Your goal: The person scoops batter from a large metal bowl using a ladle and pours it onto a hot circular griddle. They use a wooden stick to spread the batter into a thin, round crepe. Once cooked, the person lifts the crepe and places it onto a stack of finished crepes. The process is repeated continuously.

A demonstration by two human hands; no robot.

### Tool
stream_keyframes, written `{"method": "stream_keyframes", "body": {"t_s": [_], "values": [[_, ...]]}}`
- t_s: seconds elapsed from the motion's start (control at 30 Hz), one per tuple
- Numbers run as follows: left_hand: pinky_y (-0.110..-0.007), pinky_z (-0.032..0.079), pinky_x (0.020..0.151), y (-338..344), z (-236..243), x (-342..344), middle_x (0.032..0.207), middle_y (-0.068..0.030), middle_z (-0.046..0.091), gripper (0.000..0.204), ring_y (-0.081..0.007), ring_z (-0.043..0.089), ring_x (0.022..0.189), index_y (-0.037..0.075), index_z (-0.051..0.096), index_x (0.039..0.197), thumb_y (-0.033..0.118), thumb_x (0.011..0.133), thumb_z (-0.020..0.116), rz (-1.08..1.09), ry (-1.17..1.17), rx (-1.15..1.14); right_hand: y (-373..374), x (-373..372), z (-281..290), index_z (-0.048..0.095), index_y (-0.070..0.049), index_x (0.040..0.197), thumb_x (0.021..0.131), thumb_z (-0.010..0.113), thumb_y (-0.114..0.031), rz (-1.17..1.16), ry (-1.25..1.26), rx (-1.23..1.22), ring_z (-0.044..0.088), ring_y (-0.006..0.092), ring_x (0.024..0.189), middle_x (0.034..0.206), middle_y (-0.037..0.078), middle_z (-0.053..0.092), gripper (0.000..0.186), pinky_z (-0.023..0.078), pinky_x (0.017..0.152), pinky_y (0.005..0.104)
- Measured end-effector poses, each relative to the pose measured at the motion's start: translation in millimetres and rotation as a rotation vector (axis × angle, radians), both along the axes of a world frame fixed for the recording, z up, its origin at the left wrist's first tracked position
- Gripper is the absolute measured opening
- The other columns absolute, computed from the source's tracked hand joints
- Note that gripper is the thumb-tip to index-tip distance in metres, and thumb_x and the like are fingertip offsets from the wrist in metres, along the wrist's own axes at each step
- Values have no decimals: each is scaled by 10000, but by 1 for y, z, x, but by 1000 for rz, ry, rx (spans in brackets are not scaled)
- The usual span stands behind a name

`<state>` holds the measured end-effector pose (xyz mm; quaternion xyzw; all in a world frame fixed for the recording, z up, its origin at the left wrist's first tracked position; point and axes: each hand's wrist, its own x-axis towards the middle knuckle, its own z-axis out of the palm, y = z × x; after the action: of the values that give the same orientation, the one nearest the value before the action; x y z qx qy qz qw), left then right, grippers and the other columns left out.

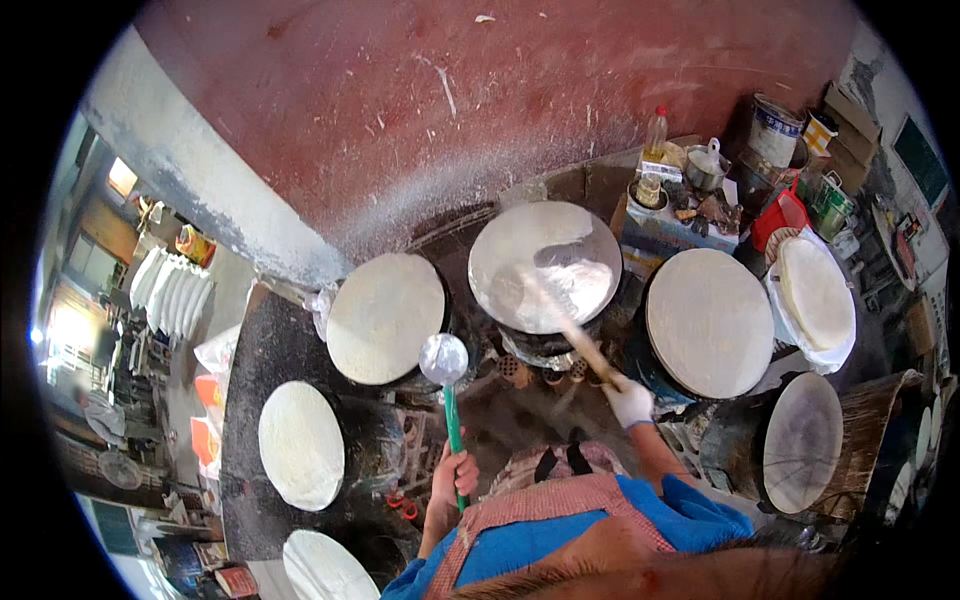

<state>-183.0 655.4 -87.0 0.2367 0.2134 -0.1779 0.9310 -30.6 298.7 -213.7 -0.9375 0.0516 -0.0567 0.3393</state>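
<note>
The pan lies ahead and a little left of the right fingers, just past the far end of the wooden tool; a pale batter covers most of its left and far side, while a shiny patch to the right, the part nearer the right fingers, looks bare; by that I judge the spreading well along but unfinished, with this patch what is left. The wooden tool reaches over the pan from the right hand, whose white-gloved fingers are closed round its handle; its far end is blurred, so I cannot tell whether it touches the batter.

The left hand has its bare fingers wrapped round the green handle of a ladle; the bowl points away from those fingers, short of the pan, and how much it holds I cannot tell.

Farther out, ahead and left of the left fingers, one pale disc looks evenly covered, as does another pale round to their left; ahead and right of the right fingers, a wide cream circle also seems fully covered; beyond it, a pale stack rests on white wrapping; a greyer plate stands to their right, its covering unclear.
</note>
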Motion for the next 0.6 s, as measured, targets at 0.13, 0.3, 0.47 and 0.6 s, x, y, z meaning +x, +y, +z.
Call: {"method": "stream_keyframes", "body": {"t_s": [0.13,0.3,0.47,0.6], "values": [[-240,262,306,-3,-9,16,595,4,341,463,-92,321,393,263,358,1336,99,912,447,-23,63,47,-23,56,40,641,-133,1073,800,615,-278,-147,76,22,632,331,833,886,178,646,310,500,714,398],[-237,245,309,-11,-16,25,599,16,346,436,-79,332,404,252,369,1318,104,914,441,-63,97,224,8,-6,35,655,-130,984,774,663,-304,38,113,-233,626,341,750,846,157,648,272,502,670,418],[-237,244,305,-9,-20,18,574,16,330,447,-82,309,378,263,373,1317,81,912,431,35,149,119,-15,79,12,636,-92,1049,820,596,-261,-232,77,163,629,326,866,911,186,640,287,492,731,401],[-235,250,295,-18,-20,28,552,18,307,481,-84,308,371,278,366,1327,62,902,424,28,155,103,-25,253,15,640,-43,1029,821,588,-277,-177,154,208,643,280,852,939,179,656,317,478,733,353]]}}
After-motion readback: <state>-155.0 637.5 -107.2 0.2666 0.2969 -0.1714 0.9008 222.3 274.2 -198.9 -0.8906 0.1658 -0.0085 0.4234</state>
